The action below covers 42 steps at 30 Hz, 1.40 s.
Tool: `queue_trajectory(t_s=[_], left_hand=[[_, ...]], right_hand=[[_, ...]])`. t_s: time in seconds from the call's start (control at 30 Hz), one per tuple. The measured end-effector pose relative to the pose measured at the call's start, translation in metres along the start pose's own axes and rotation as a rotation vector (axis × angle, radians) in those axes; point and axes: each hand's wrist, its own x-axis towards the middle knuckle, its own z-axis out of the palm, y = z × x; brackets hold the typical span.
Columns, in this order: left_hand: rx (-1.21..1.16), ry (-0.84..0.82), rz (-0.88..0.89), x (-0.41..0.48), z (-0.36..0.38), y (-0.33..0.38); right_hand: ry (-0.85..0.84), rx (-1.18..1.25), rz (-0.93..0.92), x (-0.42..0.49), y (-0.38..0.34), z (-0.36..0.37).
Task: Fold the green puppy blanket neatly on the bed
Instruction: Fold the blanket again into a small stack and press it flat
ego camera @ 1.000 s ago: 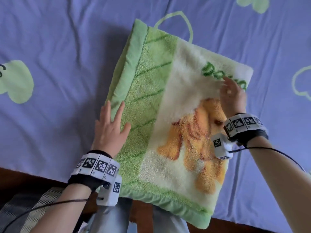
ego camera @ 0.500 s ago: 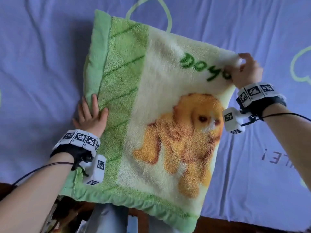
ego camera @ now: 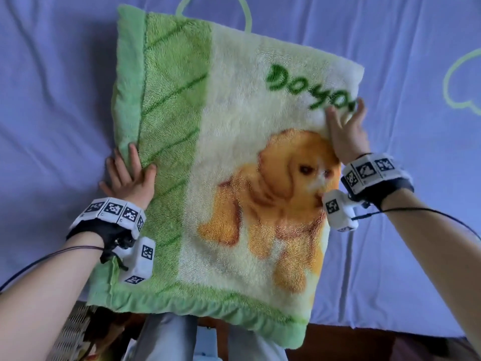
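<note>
The green puppy blanket lies folded into a thick rectangle on the purple bed sheet, its near edge hanging over the bed's front. A golden puppy and green letters show on top. My left hand rests flat on the blanket's left green border, fingers spread. My right hand presses palm-down on the right side, just below the letters, fingers apart. Neither hand grips the fabric.
The sheet has pale green heart prints at the right. A brown bed edge runs along the bottom. My legs stand below the blanket. A woven item sits at the bottom left.
My right hand let go of the blanket's far right corner and now lies flat on top. The left hand stays on the left border. The view moved closer.
</note>
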Motion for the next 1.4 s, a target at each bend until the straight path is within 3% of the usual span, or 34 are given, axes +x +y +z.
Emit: queue_trajectory(t_s=[0.17, 0.33, 0.5, 0.7, 0.9, 1.07, 1.3, 1.4], left_hand=[[0.008, -0.019, 0.041, 0.000, 0.000, -0.004], [-0.023, -0.029, 0.128, -0.011, -0.011, -0.009], [-0.267, 0.048, 0.285, -0.048, -0.025, -0.037], [-0.242, -0.076, 0.076, -0.108, -0.008, -0.101], [-0.211, -0.114, -0.054, -0.129, 0.007, -0.141], [-0.156, -0.143, -0.079, -0.132, 0.007, -0.144], [-0.073, -0.180, -0.162, -0.144, 0.012, -0.151], [-0.248, -0.204, -0.211, -0.149, 0.018, -0.155]], right_hand=[[-0.185, 0.097, 0.192, -0.109, 0.050, 0.014], [-0.202, 0.202, 0.284, -0.201, 0.089, 0.026], [-0.234, 0.336, 0.383, -0.272, 0.128, 0.045], [-0.196, 0.464, 0.424, -0.298, 0.147, 0.057], [-0.038, 0.372, 0.422, -0.284, 0.156, 0.058], [-0.111, 0.285, 0.452, -0.283, 0.170, 0.065], [-0.151, 0.440, 0.454, -0.305, 0.182, 0.068], [-0.163, 0.490, 0.448, -0.314, 0.189, 0.072]])
